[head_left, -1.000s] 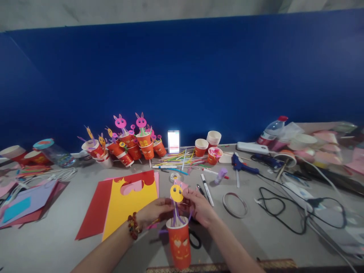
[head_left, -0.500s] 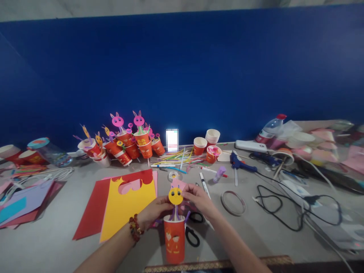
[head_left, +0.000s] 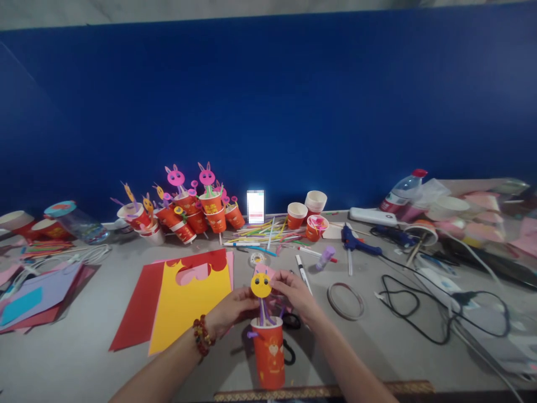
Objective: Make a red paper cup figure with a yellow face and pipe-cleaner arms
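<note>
A round yellow paper face [head_left: 260,285] with two eyes stands above a red paper cup [head_left: 269,355]. Purple pipe cleaners [head_left: 265,313] join the two. My right hand [head_left: 293,292] pinches the face's right edge between its fingertips. My left hand [head_left: 233,311], with a beaded bracelet at the wrist, has its fingers closed at the lower left of the face, near the stems. The cup hangs close to the table's front edge. Black-handled scissors [head_left: 289,352] lie partly hidden behind the cup.
Yellow paper [head_left: 184,319] and red paper [head_left: 136,310] lie at the left. Decorated cups [head_left: 216,221] stand along the blue wall. A roll of tape [head_left: 344,301], a blue glue gun [head_left: 359,243], black cable [head_left: 403,313] and a marker [head_left: 304,273] lie at the right.
The cup has turned and swung slightly to the right, and its purple side piece now shows at the left. Both hands keep hold in nearly the same place.
</note>
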{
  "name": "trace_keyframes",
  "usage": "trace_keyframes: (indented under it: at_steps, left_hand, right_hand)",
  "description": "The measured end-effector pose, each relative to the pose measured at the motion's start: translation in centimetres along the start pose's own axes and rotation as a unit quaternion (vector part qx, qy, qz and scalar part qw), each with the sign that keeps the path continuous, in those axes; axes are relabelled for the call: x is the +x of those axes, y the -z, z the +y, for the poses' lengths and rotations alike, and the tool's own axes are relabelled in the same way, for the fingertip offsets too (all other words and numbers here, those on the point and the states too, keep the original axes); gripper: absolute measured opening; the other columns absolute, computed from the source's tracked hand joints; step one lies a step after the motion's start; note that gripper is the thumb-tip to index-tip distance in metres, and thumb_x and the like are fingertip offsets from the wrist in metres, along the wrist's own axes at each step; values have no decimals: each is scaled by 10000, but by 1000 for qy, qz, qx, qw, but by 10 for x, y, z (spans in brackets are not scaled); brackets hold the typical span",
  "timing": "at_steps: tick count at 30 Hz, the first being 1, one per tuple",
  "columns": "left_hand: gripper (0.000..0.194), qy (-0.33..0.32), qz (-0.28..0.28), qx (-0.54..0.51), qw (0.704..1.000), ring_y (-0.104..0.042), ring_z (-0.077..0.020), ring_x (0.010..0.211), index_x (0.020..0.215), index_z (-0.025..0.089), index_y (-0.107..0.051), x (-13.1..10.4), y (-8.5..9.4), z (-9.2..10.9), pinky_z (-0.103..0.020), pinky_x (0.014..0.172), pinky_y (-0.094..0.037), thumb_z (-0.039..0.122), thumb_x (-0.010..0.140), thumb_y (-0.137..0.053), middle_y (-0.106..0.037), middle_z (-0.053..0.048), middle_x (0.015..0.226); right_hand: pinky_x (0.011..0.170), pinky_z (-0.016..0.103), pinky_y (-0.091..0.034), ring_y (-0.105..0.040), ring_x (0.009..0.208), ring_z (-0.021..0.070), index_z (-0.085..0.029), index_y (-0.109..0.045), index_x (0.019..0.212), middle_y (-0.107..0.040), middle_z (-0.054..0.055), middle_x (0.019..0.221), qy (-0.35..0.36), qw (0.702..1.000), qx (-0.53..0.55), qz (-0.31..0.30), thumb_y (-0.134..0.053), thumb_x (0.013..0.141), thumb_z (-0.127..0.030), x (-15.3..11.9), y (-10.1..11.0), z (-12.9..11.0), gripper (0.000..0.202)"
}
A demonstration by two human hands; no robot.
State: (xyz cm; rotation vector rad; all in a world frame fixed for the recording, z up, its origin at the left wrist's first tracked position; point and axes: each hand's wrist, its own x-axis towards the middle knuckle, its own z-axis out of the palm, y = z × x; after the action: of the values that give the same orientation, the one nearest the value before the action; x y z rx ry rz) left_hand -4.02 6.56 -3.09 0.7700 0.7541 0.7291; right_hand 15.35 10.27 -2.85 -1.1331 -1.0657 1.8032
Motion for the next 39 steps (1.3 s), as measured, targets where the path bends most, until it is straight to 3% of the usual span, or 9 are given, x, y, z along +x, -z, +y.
trace_keyframes:
  at_steps: [4, 9, 14, 39]
  left_hand:
    - [373, -5, 0, 7, 1000, -729, -266, 969, 1085, 115, -735, 0, -2, 1, -406, 999, -470, 295, 764, -798, -776, -144, 1041]
    - [337, -7, 7, 24, 1000, -735, -233, 818, 1016, 99, -746, 0, -5, 3, -348, 857, -509, 317, 763, -794, -791, -127, 864]
    - [330, -5, 17, 33, 999, -731, -220, 793, 988, 107, -747, -1, -8, 6, -331, 838, -505, 331, 751, -799, -792, -117, 853]
    - [353, 0, 18, 30, 999, -730, -239, 798, 1033, 88, -730, -2, -9, 7, -337, 825, -499, 301, 755, -769, -786, -127, 838]
  right_hand:
    - [381, 155, -316, -481, 427, 58, -182, -565, 713, -588, -65, 571, 1, 1000, -2, -11, -816, 666, -456, 0, 5, 3, 376]
    - [356, 161, -241, -399, 390, 49, -193, -537, 702, -545, -78, 525, 7, 1000, 1, -26, -798, 679, -475, 0, 7, 5, 385]
    - [350, 166, -189, -341, 369, 40, -191, -549, 698, -516, -85, 493, 14, 1000, -7, -25, -794, 682, -452, 1, 5, 7, 359]
    - [368, 186, -196, -318, 365, 45, -198, -542, 670, -480, -93, 481, 35, 999, -26, -16, -798, 675, -481, 0, 2, 6, 382]
